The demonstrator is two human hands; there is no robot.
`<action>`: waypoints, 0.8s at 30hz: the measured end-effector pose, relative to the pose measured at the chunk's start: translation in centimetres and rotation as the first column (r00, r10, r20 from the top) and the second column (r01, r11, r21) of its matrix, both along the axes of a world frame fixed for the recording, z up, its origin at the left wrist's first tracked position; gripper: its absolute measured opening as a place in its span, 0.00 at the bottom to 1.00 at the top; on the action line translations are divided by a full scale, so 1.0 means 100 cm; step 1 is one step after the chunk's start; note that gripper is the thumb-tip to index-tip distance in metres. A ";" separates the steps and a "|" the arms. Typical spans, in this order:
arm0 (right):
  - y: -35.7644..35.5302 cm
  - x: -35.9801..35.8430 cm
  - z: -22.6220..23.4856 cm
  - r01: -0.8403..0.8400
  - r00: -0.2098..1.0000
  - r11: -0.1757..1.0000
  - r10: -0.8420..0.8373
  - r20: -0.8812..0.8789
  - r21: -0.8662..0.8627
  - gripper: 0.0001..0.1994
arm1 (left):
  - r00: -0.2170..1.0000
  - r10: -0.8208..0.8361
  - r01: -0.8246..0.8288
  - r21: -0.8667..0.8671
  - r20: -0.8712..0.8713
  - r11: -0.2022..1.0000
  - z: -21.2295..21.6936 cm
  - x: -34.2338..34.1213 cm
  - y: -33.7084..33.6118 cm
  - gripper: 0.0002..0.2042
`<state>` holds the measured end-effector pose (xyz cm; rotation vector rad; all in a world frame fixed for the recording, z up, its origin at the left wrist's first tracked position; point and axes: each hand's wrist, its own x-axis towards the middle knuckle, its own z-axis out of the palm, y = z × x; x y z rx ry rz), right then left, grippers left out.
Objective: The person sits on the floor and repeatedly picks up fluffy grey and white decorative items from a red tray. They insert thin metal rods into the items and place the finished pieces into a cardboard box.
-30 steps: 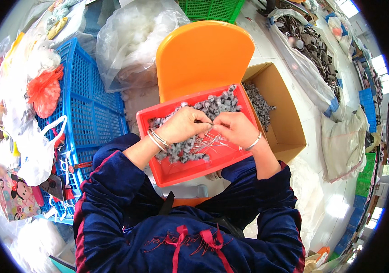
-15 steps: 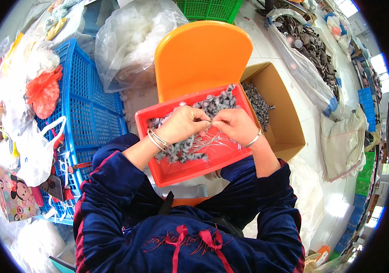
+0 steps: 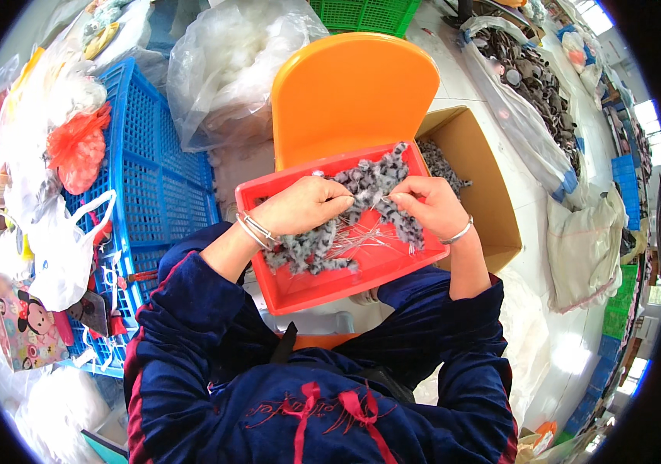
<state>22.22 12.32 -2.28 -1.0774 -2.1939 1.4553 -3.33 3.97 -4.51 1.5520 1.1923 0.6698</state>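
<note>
A red plastic tray (image 3: 292,298) rests over my lap, holding grey-and-black fluffy plush pieces (image 3: 311,254) and a scatter of thin whitish strands (image 3: 365,238). Above the tray my left hand (image 3: 306,206) is closed in a pinch, thumb against forefinger. My right hand (image 3: 432,207) pinches likewise, a short gap away, over the plush at the tray's right side. Whatever lies between the fingertips of either hand is too small to make out. Both wrists wear bracelets.
An orange chair (image 3: 354,97) stands just beyond the tray. To its right is a cardboard box (image 3: 481,185) with more grey plush pieces. Left stands a blue plastic crate (image 3: 164,178); a clear bag of white stuffing (image 3: 241,73) sits behind. A sack of dark pieces (image 3: 528,89) lies far right.
My hands have drawn apart from meeting fingertip to fingertip, the left going slightly left and the right moving right. More plush and strands now show between them.
</note>
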 end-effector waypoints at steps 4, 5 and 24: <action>-0.004 -0.007 -0.002 -0.049 0.998 0.999 0.048 -0.038 -0.022 0.05 | 0.995 -0.067 0.072 0.082 -0.068 0.994 -0.002 0.001 0.001 0.14; -0.007 -0.012 -0.004 -0.075 0.996 0.997 0.074 -0.053 -0.022 0.05 | 0.992 -0.072 0.081 0.082 -0.107 0.993 -0.002 0.003 -0.001 0.14; -0.017 -0.027 -0.015 -0.099 0.988 0.995 0.101 -0.115 0.018 0.05 | 0.993 0.007 0.016 -0.188 0.118 0.982 -0.005 0.013 -0.006 0.12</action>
